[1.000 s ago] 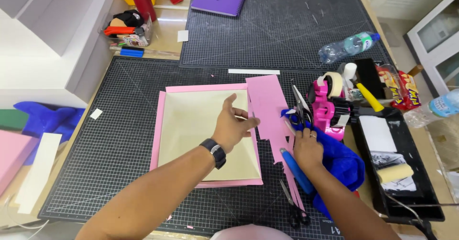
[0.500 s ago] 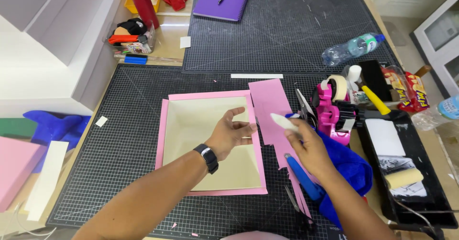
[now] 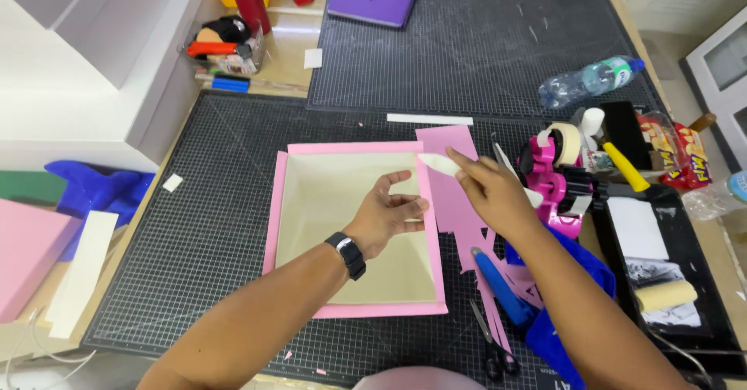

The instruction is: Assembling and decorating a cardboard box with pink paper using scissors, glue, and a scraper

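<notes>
Tape dispenser [image 3: 556, 176] right of tray [image 3: 358, 230]

L hand [image 3: 383, 213] rests inside shallow pink-rimmed cream cardboard tray [image 3: 354, 230] on black gridded cutting mat [image 3: 202, 227]. R hand [image 3: 492, 192] pinches small white paper strip [image 3: 438, 164] over tray's top-right corner, near pink tape dispenser [image 3: 554, 174].

Both forearms are bare, with no sleeves showing anywhere along them. The left hand [image 3: 387, 213] has a black smartwatch with a dark rectangular face on a black band [image 3: 347, 252] strapped around the wrist just behind it. The right hand [image 3: 492, 190] wears nothing: no ring, glove or strap shows on it or on the wrist behind it.
</notes>
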